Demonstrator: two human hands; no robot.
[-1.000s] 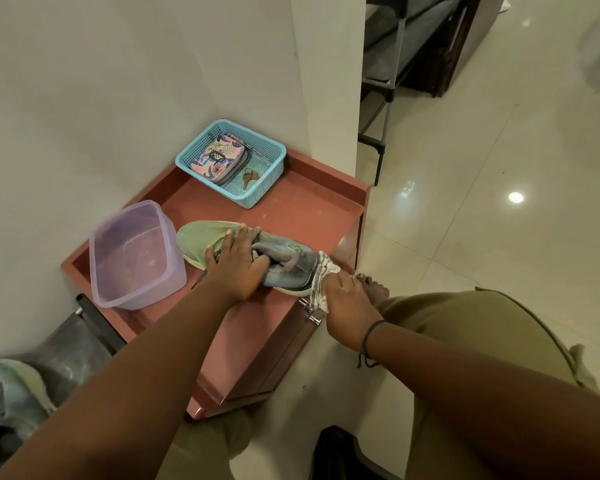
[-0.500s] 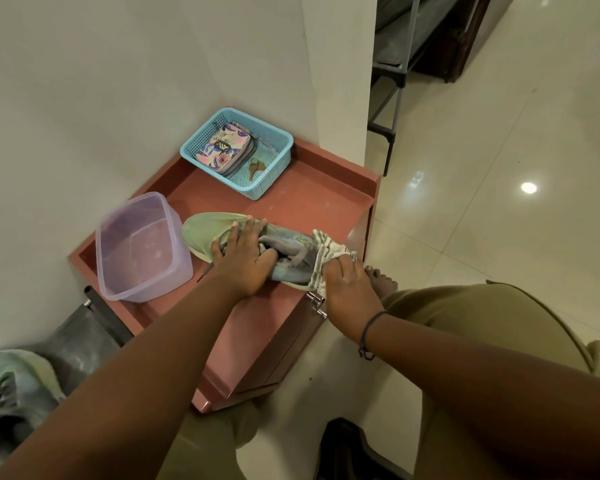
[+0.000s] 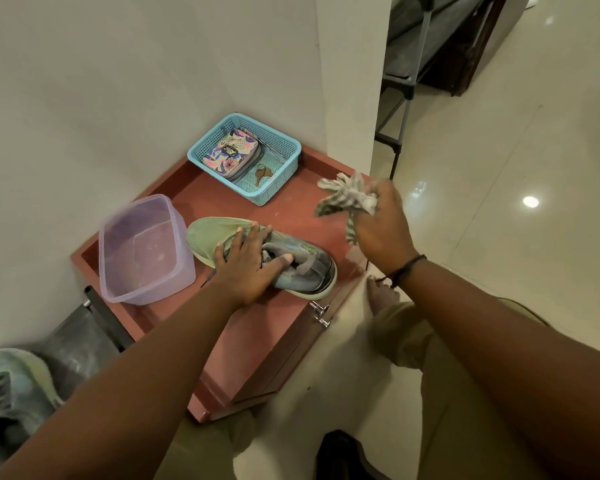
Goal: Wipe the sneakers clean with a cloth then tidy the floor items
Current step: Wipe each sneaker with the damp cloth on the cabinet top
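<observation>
A pale green and grey sneaker (image 3: 208,237) lies on its side on the low red cabinet (image 3: 257,341). My left hand (image 3: 246,268) lies on top of it with the fingers spread over the laces and the thumb hooked at the shoe's opening. My right hand (image 3: 381,230) is lifted above the cabinet's right edge and grips a bunched striped cloth (image 3: 343,199). A second sneaker (image 3: 11,389) of the same colours sits at the bottom left, partly out of view.
A clear purple tub (image 3: 142,251) stands left of the sneaker. A blue basket (image 3: 278,174) with a patterned pouch and keys sits at the cabinet's back. A dark bag (image 3: 84,341) lies left of the cabinet. A metal rack (image 3: 406,98) stands behind the wall corner.
My right hand has lifted the cloth off the sneaker's heel, up and to the right. My left hand stays on the sneaker.
</observation>
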